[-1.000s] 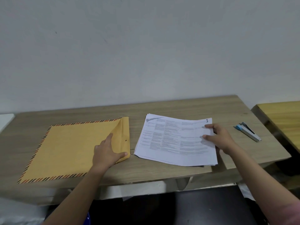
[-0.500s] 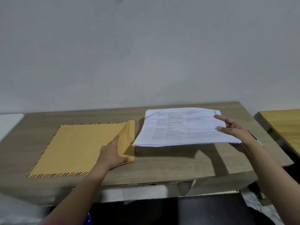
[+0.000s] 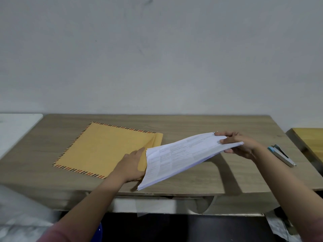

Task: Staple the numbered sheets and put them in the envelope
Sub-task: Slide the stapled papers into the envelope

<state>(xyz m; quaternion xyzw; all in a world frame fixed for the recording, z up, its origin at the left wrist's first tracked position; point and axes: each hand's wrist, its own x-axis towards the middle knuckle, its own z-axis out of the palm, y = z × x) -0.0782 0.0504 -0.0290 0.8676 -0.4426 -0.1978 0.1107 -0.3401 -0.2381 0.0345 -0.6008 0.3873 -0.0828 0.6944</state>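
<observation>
Sheets [image 3: 183,154]: white printed stack, held in the air, tilted; low left edge is at the open end of the envelope.
Envelope [image 3: 108,147]: yellow-brown, striped border, flat on the table [image 3: 192,124], left of the sheets.
Right hand [image 3: 239,145]: pinches the raised right end of the sheets, thumb on top.
Left hand [image 3: 132,165]: at the envelope's open end; its grip I cannot tell.
Stapler [image 3: 281,155]: on the table, right of the sheets, apart.

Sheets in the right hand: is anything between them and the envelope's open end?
Nothing visible blocks them. The right hand holds the sheets tilted, their low edge at the envelope mouth, where the left hand grips the flap end. The stapler lies off to the right.
</observation>
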